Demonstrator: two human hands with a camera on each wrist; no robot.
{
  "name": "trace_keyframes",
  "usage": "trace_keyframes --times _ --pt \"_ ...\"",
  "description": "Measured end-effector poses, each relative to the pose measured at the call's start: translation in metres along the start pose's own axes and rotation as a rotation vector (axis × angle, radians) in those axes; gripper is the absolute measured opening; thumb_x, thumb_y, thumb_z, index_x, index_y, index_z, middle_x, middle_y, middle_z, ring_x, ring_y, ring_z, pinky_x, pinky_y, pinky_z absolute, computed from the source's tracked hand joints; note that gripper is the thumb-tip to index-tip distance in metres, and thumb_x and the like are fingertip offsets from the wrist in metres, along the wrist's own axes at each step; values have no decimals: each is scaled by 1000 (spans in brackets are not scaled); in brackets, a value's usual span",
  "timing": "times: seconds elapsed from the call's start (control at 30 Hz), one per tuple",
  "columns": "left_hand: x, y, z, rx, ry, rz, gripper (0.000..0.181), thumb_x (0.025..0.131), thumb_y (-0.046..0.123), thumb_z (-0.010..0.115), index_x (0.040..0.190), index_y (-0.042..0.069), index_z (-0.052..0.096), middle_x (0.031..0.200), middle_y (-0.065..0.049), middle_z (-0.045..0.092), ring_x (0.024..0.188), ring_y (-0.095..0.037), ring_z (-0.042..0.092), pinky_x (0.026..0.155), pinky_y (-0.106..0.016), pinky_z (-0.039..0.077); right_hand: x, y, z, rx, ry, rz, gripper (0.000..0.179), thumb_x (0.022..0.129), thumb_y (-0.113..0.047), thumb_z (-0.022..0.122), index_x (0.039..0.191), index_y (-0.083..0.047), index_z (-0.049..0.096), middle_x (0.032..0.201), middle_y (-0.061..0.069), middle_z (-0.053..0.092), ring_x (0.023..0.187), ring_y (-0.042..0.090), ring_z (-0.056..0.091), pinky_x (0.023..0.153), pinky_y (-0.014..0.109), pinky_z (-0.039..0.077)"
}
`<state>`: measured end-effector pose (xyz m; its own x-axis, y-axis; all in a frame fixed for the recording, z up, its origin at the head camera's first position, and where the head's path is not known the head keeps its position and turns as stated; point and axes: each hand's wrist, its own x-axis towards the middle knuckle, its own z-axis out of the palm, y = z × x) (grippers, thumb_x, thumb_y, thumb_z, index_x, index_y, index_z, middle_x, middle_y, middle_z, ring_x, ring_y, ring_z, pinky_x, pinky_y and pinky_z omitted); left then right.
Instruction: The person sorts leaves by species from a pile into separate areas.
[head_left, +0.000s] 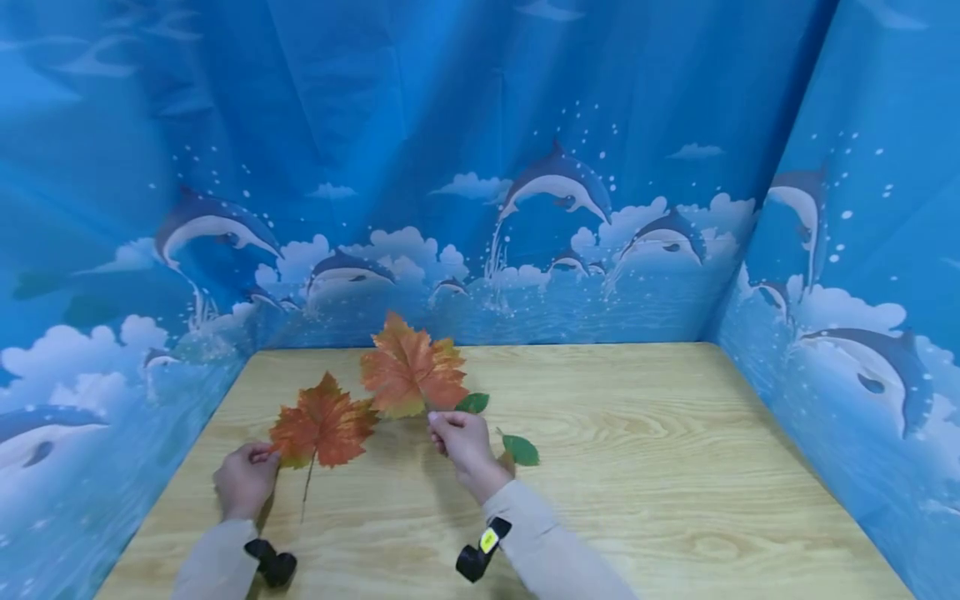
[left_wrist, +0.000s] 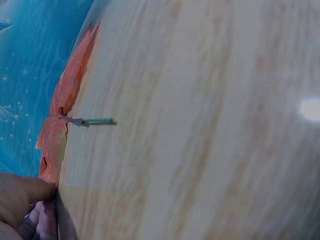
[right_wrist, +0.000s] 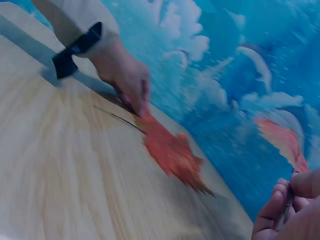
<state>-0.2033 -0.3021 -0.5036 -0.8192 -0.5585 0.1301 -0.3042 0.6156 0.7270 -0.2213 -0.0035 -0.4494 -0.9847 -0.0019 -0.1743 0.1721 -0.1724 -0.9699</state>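
My left hand (head_left: 246, 481) pinches the left edge of an orange-red maple leaf (head_left: 324, 421), low over the left part of the table. That leaf's thin stem points toward me; in the left wrist view the stem (left_wrist: 97, 121) ends in green. With thumb and fingers, my right hand (head_left: 467, 446) grips the stem of a second maple leaf (head_left: 411, 367), orange with yellowish edges, which stands up farther back. In the right wrist view this second leaf (right_wrist: 285, 140) rises above the right hand (right_wrist: 295, 205), and the left hand (right_wrist: 131, 87) holds the first leaf beyond.
A green leaf (head_left: 474, 403) shows just behind the right hand. Another green leaf (head_left: 521, 450) lies right of it, beside a brownish leaf partly hidden by the wrist. The wooden table (head_left: 675, 467) is bordered by blue dolphin-print curtains (head_left: 450, 125).
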Motion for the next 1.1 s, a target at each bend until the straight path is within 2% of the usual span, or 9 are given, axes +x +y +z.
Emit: trace_keyframes --times 0.17,0.27,0.37,0.5,0.57,0.7,0.9,1.0,1.1 --pt "0 -2 -1 1 11 42 18 87 6 63 97 -9 64 89 -28 66 80 -41 63 67 -46 45 1 8 38 85 3 28 22 91 -4 62 101 16 64 70 0 59 58 5 50 54 15 43" --pt "-1 0 -2 4 6 40 17 87 6 63 96 -9 64 89 -28 66 79 -40 63 64 -44 44 0 13 54 109 17 66 23 91 -4 62 102 16 63 70 1 59 58 5 51 55 16 43" --pt "-2 3 -3 10 7 42 17 86 5 64 96 -9 65 88 -27 66 78 -40 63 64 -42 44 1 20 65 105 55 87 21 90 -5 64 99 14 65 67 0 58 56 4 51 53 15 43" --pt "-3 6 -3 8 -6 37 18 87 5 63 98 -10 64 90 -28 65 81 -41 62 68 -47 45 4 33 73 106 91 138 14 87 -2 64 90 12 67 60 -1 56 50 3 48 48 14 40" --pt "-3 5 -3 8 -8 29 18 87 5 63 98 -10 63 90 -29 65 81 -41 62 70 -48 45 4 40 74 133 63 181 11 87 2 62 89 13 66 59 -2 55 49 2 48 48 13 40" --pt "-3 4 -2 11 11 36 17 87 5 63 97 -9 64 90 -28 66 81 -41 62 71 -49 45 3 47 75 184 -52 258 10 87 8 59 92 14 65 64 0 58 53 4 52 51 13 44" --pt "-3 4 -3 5 10 46 16 87 5 64 96 -9 64 87 -27 66 79 -39 62 65 -42 46 -2 46 72 162 -155 313 13 86 8 61 98 13 66 75 6 65 64 8 60 63 20 53" --pt "-4 4 -3 10 16 55 16 86 5 65 95 -9 65 85 -26 66 76 -38 62 62 -37 44 -7 43 67 112 -226 355 13 88 4 62 98 12 66 78 9 67 66 11 63 70 24 56" --pt "-3 3 -4 15 18 63 16 86 5 65 94 -9 65 84 -25 66 75 -37 62 62 -36 44 -11 38 61 6 -303 373 11 90 -1 62 94 9 66 77 11 67 66 12 65 72 27 57"
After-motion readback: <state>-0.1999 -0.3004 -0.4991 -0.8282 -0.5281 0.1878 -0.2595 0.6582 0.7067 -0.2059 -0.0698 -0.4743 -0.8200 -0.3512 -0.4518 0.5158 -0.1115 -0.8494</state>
